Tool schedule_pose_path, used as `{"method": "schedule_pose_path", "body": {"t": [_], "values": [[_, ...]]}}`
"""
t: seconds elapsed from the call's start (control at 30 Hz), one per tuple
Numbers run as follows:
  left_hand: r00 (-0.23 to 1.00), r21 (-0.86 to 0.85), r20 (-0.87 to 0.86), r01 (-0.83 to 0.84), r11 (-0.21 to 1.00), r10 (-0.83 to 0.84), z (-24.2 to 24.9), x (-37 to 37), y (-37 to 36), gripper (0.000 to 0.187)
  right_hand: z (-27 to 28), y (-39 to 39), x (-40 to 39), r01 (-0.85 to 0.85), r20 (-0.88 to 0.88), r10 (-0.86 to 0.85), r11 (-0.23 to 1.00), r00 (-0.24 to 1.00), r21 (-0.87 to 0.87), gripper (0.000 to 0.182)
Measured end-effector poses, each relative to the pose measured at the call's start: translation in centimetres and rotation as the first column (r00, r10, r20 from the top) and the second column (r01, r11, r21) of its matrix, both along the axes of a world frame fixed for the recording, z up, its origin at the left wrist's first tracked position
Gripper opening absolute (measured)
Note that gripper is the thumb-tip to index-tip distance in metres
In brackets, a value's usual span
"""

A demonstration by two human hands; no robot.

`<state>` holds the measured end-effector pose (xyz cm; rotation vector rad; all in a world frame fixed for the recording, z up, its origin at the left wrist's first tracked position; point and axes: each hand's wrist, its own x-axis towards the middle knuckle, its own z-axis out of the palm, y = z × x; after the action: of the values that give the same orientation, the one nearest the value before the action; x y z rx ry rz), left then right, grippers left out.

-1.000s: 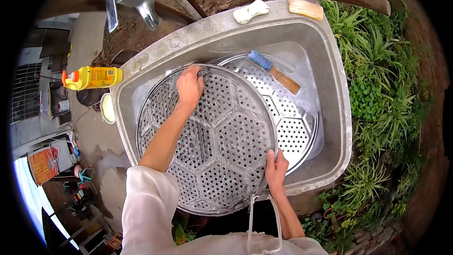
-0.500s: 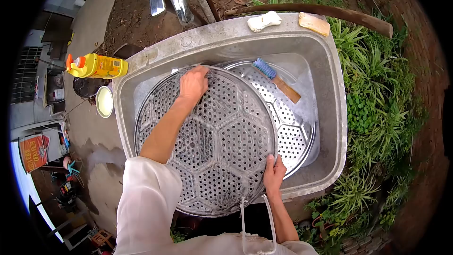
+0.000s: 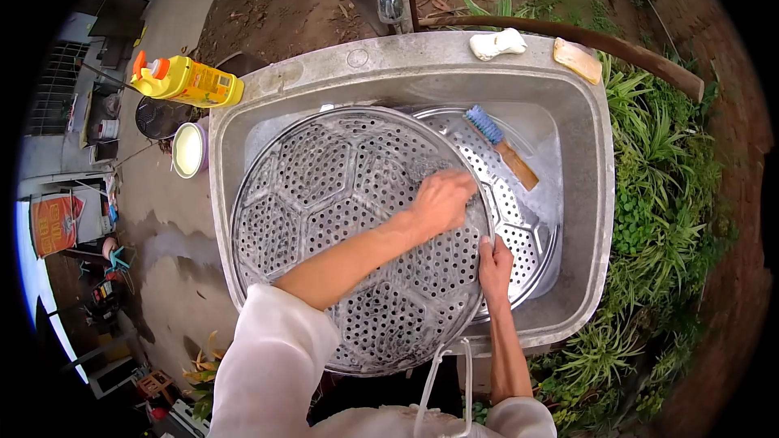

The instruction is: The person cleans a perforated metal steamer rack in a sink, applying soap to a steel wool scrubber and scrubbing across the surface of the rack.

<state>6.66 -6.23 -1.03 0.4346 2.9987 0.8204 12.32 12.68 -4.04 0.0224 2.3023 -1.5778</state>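
Our left hand [image 3: 442, 201] is curled shut on a scrubber we can't really make out, pressing on the big perforated steamer tray [image 3: 324, 195] tilted in the metal sink [image 3: 584, 195], while just right of it our right hand [image 3: 495, 266] clamps the tray's rim.

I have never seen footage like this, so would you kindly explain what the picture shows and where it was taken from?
The camera sits on a person's head and looks down, so the curved edges are lens distortion. Both bare hands belong to that person. The left hand presses on a round perforated metal tray tilted in a metal sink; whether it grips a scrubber I cannot tell. The right hand holds the tray's rim. A second perforated tray lies beneath, with a blue-bristled brush on it. On the sink's rim are a white soap piece and a tan bar; a yellow bottle lies beside it.
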Motion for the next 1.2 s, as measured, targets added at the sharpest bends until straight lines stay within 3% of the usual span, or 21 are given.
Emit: {"method": "schedule_pose_path", "body": {"t": [0.07, 0.13, 0.17, 0.27, 0.33, 0.37, 0.4, 0.43, 0.47, 0.53, 0.57, 0.63, 0.7, 0.77, 0.83, 0.87, 0.9, 1.0, 1.1, 1.17, 1.2], "values": [[0.973, 0.091, 0.017, 0.227, 0.97, -0.23, 0.4, 1.1, -0.3, 0.028, 0.3, 0.4, 1.6, 0.063, 0.116, -0.059, 0.998, 0.991, -0.025, 0.028], [0.997, -0.027, -0.02, 0.079, 0.996, -0.08, -1.4, -0.4, -3.8, 0.025, 0.7, 0.3, 2.3, 0.057, 0.064, -0.059, 0.998, 0.996, 0.031, 0.03], [0.995, -0.111, 0.008, -0.098, 0.989, 0.1, -0.5, -2.1, -6.5, 0.025, 0.6, 0.3, 2.4, 0.073, 0.077, -0.073, 0.997, 0.994, 0.005, 0.031], [0.877, -0.233, 0.014, -0.465, 0.854, 0.481, 0.9, -3.4, -12.1, 0.026, 1.4, -0.2, 2.4, 0.097, 0.055, -0.097, 0.995, 0.994, -0.008, 0.034], [0.889, -0.212, -0.012, -0.45, 0.868, 0.458, 0.3, -2.3, -9.5, 0.029, 1.6, -0.3, 2.7, 0.096, 0.005, -0.096, 0.995, 0.995, 0.014, 0.038], [0.93, -0.124, -0.087, -0.365, 0.923, 0.357, -0.6, -1.3, -7.3, 0.031, 1.2, -0.1, 3.3, 0.105, -0.006, -0.105, 0.994, 0.994, 0.027, 0.039], [0.978, -0.033, 0.009, -0.21, 0.977, 0.21, -0.7, -0.1, -3.9, 0.034, 0.5, 0.1, 3.9, 0.117, -0.02, -0.117, 0.992, 0.993, 0.039, 0.04], [0.998, 0.013, -0.04, -0.052, 0.999, 0.052, -0.6, 1.7, 0.4, 0.036, 0.4, 0.2, 4.2, 0.118, -0.025, -0.118, 0.992, 0.993, 0.038, 0.04], [0.992, 0.004, 0.12, 0.024, 1.0, -0.024, 0.9, 3.5, 3.8, 0.034, 0.5, 0.5, 4.6, 0.173, -0.012, -0.172, 0.985, 0.985, 0.024, 0.04], [0.973, 0.16, 0.123, 0.174, 0.972, -0.195, 2.4, 6.8, 5.8, 0.033, 1.0, 1.3, 4.9, 0.264, -0.019, -0.264, 0.964, 0.964, 0.014, 0.041], [0.972, 0.159, 0.124, 0.178, 0.971, -0.198, 3.3, 8.0, 5.7, 0.033, 1.5, 1.7, 5.1, 0.273, -0.047, -0.271, 0.961, 0.961, 0.041, 0.041], [0.969, 0.183, -0.098, 0.243, 0.952, -0.229, 5.4, 11.1, 3.3, 0.031, 3.3, 1.9, 5.4, 0.297, -0.036, -0.295, 0.952, 0.955, 0.07, 0.039], [0.985, 0.097, 0.055, 0.157, 0.983, -0.163, 6.0, 14.7, -1.5, 0.033, 4.0, 1.4, 7.0, 0.305, 0.011, -0.306, 0.951, 0.952, 0.058, 0.035], [0.978, -0.19, 0.206, 0.041, 0.981, -0.001, 5.1, 17.0, -5.9, 0.025, 3.5, 0.9, 9.2, 0.306, 0.154, -0.31, 0.951, 0.938, 0.048, 0.028], [0.986, -0.306, 0.076, -0.116, 0.945, 0.146, 3.0, 14.4, -10.0, 0.022, 4.2, 1.1, 8.7, 0.268, 0.273, -0.273, 0.962, 0.923, 0.054, 0.028], [0.926, -0.344, -0.022, -0.362, 0.867, 0.378, 1.5, 10.9, -11.4, 0.021, 4.2, 1.3, 8.5, 0.227, 0.383, -0.232, 0.972, 0.894, 0.06, 0.028], [0.804, -0.356, -0.127, -0.583, 0.73, 0.581, 0.3, 7.8, -12.3, 0.021, 1.7, 1.6, 9.0, 0.29, 0.368, -0.245, 0.954, 0.897, -0.071, 0.029], [0.723, -0.311, -0.182, -0.685, 0.659, 0.666, 0.0, 5.0, -11.1, 0.021, 3.7, 1.1, 5.1, 0.269, 0.524, -0.222, 0.963, 0.822, -0.013, 0.03], [0.937, -0.222, 0.075, -0.318, 0.922, 0.342, 2.8, 14.2, -4.9, 0.025, 1.0, 0.2, 2.2, 0.262, 0.231, -0.221, 0.951, 0.947, -0.164, 0.034], [0.952, -0.181, 0.298, 0.124, 0.976, -0.066, 5.0, 17.4, -2.7, 0.026, 1.2, 0.5, 2.0, 0.213, 0.273, -0.17, 0.968, 0.947, -0.135, 0.036], [0.953, -0.183, 0.295, 0.127, 0.975, -0.069, 4.4, 15.8, -3.3, 0.026, 1.4, 0.5, 2.0, 0.222, 0.263, -0.181, 0.966, 0.948, -0.134, 0.036]]}}
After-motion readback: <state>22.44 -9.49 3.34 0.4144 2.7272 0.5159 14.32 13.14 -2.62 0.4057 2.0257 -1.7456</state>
